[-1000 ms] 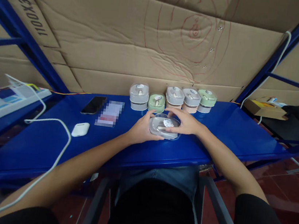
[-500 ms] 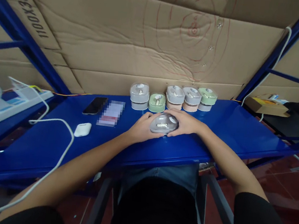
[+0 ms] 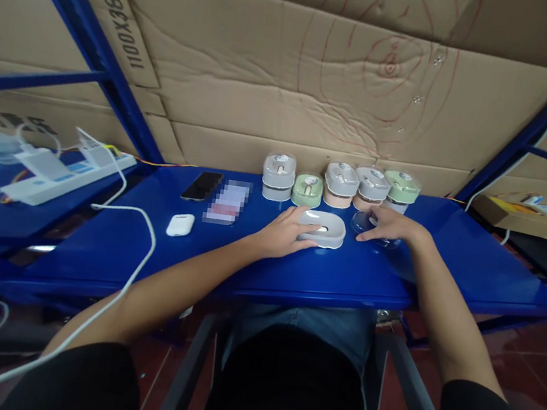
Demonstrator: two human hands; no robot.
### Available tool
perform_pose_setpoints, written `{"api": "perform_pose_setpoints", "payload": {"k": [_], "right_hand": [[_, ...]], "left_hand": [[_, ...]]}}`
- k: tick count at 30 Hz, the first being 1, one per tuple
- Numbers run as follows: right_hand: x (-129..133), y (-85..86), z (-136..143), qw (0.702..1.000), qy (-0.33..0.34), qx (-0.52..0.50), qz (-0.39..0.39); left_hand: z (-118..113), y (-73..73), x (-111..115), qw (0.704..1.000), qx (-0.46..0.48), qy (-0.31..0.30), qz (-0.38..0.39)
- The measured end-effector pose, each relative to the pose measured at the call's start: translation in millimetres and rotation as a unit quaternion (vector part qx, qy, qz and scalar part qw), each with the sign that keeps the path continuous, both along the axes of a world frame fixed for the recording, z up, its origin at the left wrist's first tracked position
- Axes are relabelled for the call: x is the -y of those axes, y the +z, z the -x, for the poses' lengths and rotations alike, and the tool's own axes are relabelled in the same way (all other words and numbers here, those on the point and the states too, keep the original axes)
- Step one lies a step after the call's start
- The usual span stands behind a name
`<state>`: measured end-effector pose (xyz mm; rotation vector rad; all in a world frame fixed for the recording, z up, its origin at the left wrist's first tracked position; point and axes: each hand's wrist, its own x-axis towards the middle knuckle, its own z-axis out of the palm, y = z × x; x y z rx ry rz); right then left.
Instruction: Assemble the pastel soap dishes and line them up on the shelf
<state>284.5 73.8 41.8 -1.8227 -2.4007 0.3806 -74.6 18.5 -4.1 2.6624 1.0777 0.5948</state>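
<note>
A light grey oval soap dish (image 3: 333,238) rests on the blue table with its top uncovered and a small pale piece in the middle. My left hand (image 3: 286,232) grips its left end, thumb at the near rim and fingers over the far side. To the right, my right hand (image 3: 389,224) has its fingers and thumb around a clear plastic lid (image 3: 362,222), low over the table or on it; I cannot tell which. Behind both hands stand several lidded dishes, among them a grey stack (image 3: 278,177) and a single green dish (image 3: 308,189).
On the left of the table (image 3: 225,266) lie a black phone (image 3: 202,185), a blurred-out flat item (image 3: 228,202) and a white earbud case (image 3: 181,225). A white cable (image 3: 151,243) crosses my left arm. A power strip (image 3: 76,175) sits farther left, an open cardboard box (image 3: 518,217) at right.
The clear lid has come off the grey soap dish and moved right with my right hand. My left hand stays on the dish. The view has shifted left.
</note>
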Motion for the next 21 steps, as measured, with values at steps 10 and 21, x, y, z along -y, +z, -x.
{"api": "perform_pose_setpoints", "payload": {"k": [10, 21], "right_hand": [[-10.1, -7.3, -1.7, 0.999, 0.013, 0.043, -0.013], [-9.9, -7.3, -3.5, 0.998, 0.051, -0.038, -0.018]], "left_hand": [[-1.9, -2.5, -1.4, 0.999, 0.039, 0.019, 0.011], [9.0, 8.2, -13.5, 0.984, 0.092, 0.149, -0.012]]}}
